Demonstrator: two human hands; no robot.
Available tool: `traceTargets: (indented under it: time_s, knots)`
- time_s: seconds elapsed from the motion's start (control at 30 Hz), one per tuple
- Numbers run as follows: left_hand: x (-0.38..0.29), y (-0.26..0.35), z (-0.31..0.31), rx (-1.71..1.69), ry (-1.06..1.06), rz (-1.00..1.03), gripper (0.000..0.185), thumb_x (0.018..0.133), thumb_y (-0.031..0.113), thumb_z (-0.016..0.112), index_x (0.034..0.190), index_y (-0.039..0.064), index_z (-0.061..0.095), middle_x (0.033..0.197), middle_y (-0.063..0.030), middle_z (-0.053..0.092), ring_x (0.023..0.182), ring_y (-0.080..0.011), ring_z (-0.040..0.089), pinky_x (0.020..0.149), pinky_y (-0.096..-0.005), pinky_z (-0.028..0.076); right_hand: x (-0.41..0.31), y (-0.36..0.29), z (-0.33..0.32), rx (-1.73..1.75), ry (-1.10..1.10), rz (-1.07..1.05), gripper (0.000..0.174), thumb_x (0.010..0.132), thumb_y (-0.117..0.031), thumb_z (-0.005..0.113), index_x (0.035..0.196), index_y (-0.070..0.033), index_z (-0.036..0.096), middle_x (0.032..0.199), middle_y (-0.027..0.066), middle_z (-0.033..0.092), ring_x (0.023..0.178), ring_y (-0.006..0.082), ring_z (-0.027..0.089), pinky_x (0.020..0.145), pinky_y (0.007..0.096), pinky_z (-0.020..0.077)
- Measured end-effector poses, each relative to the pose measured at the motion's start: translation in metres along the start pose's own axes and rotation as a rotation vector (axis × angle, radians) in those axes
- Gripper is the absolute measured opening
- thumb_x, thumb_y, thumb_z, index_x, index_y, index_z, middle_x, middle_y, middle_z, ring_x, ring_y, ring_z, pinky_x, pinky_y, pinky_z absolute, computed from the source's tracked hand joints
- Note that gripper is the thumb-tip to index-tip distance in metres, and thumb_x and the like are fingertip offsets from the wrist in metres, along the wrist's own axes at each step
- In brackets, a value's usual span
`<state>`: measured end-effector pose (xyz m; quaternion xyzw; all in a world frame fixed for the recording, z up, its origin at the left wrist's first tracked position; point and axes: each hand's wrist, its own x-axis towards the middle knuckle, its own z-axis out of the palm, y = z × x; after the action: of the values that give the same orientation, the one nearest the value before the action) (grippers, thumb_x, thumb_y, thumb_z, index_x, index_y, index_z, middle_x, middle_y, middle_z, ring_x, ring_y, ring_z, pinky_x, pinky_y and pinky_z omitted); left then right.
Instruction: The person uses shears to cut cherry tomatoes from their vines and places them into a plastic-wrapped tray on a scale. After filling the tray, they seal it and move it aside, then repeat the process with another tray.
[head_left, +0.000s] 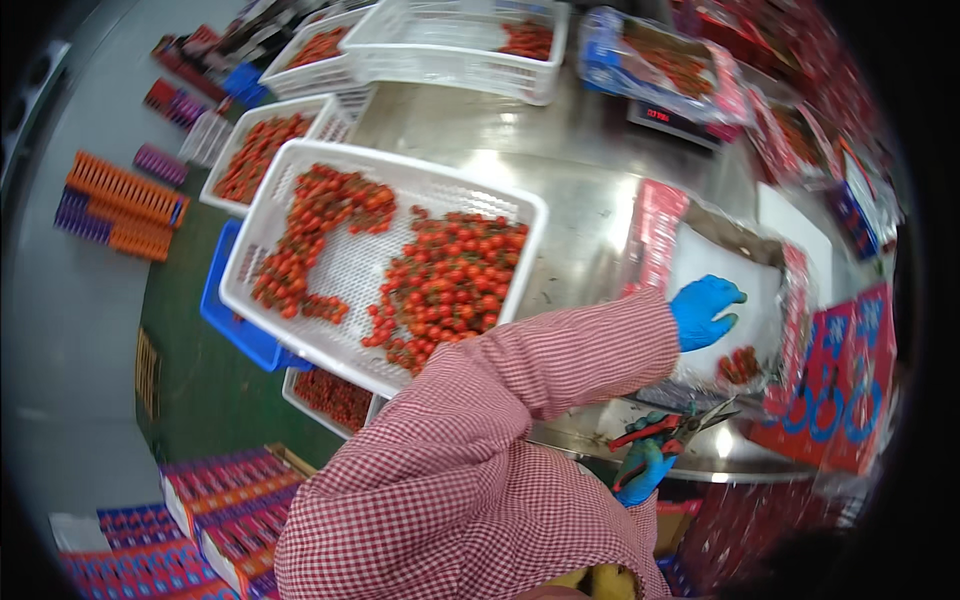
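My left hand (705, 311), in a blue glove, is over an open carton (657, 225) lined with clear film and white padding, its fingers apart and nothing in them. A small bunch of cherry tomatoes (739, 365) lies in the carton below that hand. My right hand (643, 469), also gloved in blue, is closer to my body and holds red-handled pruning shears (679, 433), blades apart and pointing right. To the left, a large white perforated crate (529, 225) holds many red cherry tomatoes on the vine (450, 277), in two heaps.
On the steel table (577, 225), a film-lined box of tomatoes (671, 71) rests on a scale (660, 118). White crates (450, 60) stand at the back. A blue crate (247, 337) sits under the large crate's left side. Printed flat cardboard (832, 390) lies right; stacked cartons (232, 495) stand lower left.
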<state>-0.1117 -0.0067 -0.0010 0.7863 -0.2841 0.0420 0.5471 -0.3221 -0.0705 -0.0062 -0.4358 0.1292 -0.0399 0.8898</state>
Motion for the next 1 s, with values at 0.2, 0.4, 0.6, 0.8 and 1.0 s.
traceTargets:
  time_s: [0.2,0.4,0.6,0.8,1.0]
  knots:
    - [-0.212,-0.059,-0.276,0.206,0.35,-0.792,0.017,0.076,0.008,0.056,0.091,0.004,0.061,0.091,-0.012,0.059,0.079,-0.0225,0.058,0.072,-0.0318,0.047,0.045,0.055,0.078,-0.139,-0.311,0.294,0.065,0.069,0.0,0.05,0.13,-0.005,0.027,0.096,0.01,0.05,0.083,0.02,0.052,0.074,0.0329,0.0449]
    - [-0.325,-0.171,-0.432,0.988,0.203,-0.83,0.033,0.075,0.015,0.059,0.105,0.004,0.054,0.105,-0.0149,0.053,0.097,-0.0302,0.051,0.083,-0.038,0.042,0.02,0.144,0.183,-0.275,-0.506,0.511,0.068,0.071,0.004,0.051,0.132,-0.006,0.024,0.099,0.0092,0.051,0.086,0.0184,0.053,0.077,0.0312,0.0461]
    - [-0.293,-0.212,-0.456,1.224,-0.383,-0.878,0.073,0.063,0.021,0.07,0.122,0.005,0.032,0.119,-0.017,0.042,0.11,-0.031,0.042,0.089,-0.0423,0.039,0.004,0.188,0.235,-0.326,-0.484,0.59,0.068,0.071,0.001,0.053,0.132,-0.006,0.023,0.1,0.0105,0.052,0.088,0.0185,0.053,0.077,0.0302,0.0466]
    - [-0.284,-0.179,-0.431,0.234,-0.144,-1.215,0.072,0.063,0.017,0.071,0.123,0.005,0.034,0.11,-0.0149,0.05,0.096,-0.0269,0.054,0.079,-0.0382,0.048,0.016,0.185,0.234,-0.256,-0.402,0.709,0.065,0.072,-0.005,0.053,0.131,-0.005,0.025,0.1,0.0125,0.053,0.085,0.0202,0.054,0.075,0.033,0.0476]
    - [-0.258,-0.127,-0.381,-1.214,0.519,-0.982,0.035,0.081,0.016,0.056,0.111,0.001,0.046,0.106,-0.0147,0.055,0.094,-0.0259,0.056,0.081,-0.0405,0.049,0.021,0.164,0.226,0.065,-0.486,1.092,0.054,0.073,-0.007,0.05,0.124,-0.003,0.032,0.103,0.0153,0.053,0.09,0.0249,0.056,0.079,0.0383,0.0479]
